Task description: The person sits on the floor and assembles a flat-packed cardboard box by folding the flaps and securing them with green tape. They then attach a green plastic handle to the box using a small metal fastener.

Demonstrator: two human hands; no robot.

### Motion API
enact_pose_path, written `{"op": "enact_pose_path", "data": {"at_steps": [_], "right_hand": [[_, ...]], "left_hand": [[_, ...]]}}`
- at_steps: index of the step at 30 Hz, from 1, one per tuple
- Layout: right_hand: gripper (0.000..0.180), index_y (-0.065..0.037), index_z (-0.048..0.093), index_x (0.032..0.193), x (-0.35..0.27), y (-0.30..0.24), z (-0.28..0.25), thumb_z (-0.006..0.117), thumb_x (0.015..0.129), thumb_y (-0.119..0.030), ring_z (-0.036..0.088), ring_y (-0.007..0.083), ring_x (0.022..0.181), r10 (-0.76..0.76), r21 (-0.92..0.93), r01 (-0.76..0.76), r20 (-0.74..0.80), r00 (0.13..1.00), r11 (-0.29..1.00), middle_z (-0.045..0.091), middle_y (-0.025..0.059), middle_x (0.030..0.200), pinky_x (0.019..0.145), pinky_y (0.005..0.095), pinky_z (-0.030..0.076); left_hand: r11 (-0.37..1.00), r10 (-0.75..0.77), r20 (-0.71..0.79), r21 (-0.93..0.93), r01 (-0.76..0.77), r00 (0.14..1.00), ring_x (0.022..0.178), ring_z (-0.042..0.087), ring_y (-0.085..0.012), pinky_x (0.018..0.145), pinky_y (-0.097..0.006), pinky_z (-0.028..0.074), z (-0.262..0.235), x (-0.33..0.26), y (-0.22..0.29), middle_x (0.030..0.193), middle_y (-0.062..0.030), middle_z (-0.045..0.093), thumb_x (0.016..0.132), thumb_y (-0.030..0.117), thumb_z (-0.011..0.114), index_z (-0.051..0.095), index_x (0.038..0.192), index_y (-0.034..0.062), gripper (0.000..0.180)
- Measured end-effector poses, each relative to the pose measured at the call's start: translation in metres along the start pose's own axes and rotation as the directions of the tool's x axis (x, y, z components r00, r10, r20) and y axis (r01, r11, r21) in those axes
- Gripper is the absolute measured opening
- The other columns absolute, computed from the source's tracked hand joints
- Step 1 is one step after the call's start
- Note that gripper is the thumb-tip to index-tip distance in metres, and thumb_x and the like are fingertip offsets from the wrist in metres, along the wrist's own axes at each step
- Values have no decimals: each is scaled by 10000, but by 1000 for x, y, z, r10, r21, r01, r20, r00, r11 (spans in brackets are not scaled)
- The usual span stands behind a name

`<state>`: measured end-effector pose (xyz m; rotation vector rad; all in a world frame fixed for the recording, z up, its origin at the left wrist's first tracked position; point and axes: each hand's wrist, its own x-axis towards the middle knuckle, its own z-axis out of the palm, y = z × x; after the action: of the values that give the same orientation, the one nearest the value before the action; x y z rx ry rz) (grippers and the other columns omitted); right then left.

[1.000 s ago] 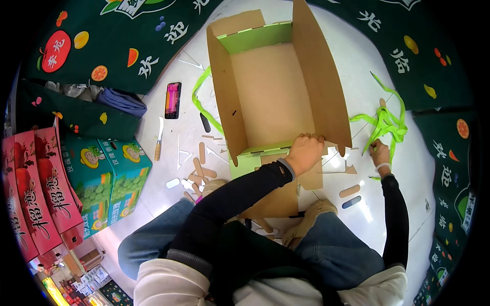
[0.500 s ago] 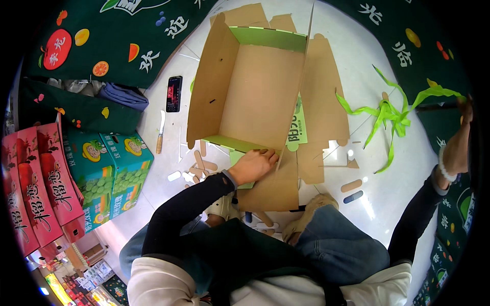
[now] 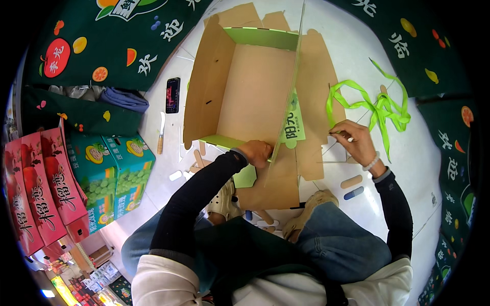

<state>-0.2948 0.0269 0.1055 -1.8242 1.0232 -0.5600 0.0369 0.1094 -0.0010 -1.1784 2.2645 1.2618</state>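
A cardboard box [image 3: 256, 92], brown inside with pale green end walls, stands open-topped before me. At its near right corner my left hand [image 3: 256, 152] is closed on the box edge; the fingertips are partly hidden behind the upright right wall. Right of the box my right hand [image 3: 357, 144] pinches an end of a bright green ribbon [image 3: 380, 109], a small dark tip showing at the fingers. The rest of the ribbon lies looped and tangled on the floor. Two small dark bars show on the box's left wall.
Flat cardboard [image 3: 316, 107] lies under and beside the box. A phone [image 3: 173, 95] and a knife [image 3: 161, 133] lie to the left. Pink cartons [image 3: 48, 188] and teal cartons [image 3: 115, 178] stand at far left. Oval cardboard scraps [image 3: 351, 181] are scattered about. Dark green printed cloths hang around.
My right hand has come in from the far right edge to beside the box, bringing the ribbon's end leftward. My left hand has shifted slightly up at the box corner.
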Motion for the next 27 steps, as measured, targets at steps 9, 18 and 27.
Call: {"op": "enact_pose_path", "data": {"at_steps": [9, 18, 27], "right_hand": [[105, 12, 643, 938, -10, 70, 106, 639, 848, -41, 629, 86, 776, 290, 533, -309, 120, 949, 788, 673, 62, 848, 634, 223, 493], [128, -38, 678, 896, 33, 56, 125, 674, 797, -120, 670, 191, 725, 210, 443, -189, 2, 978, 877, 695, 99, 810, 649, 299, 519], [112, -48, 701, 850, 47, 60, 135, 681, 762, -113, 661, 237, 688, 223, 418, -164, -95, 970, 894, 689, 110, 772, 655, 329, 522]], "left_hand": [[886, -125, -297, -463, -28, 947, 934, 580, -394, 803, -445, 471, -16, -35, 38, 1019, -219, 618, 785, 238, 603, 603, 1038, 43, 319], [866, -260, -79, -461, 195, 962, 932, 588, -290, 832, -375, 466, -98, -53, 92, 1020, -160, 627, 813, 171, 618, 577, 1122, 8, 352], [656, -412, -293, -753, 57, 863, 885, 585, -249, 785, -347, 472, -62, -27, 78, 983, -136, 626, 823, 148, 604, 579, 1099, -4, 317]]}}
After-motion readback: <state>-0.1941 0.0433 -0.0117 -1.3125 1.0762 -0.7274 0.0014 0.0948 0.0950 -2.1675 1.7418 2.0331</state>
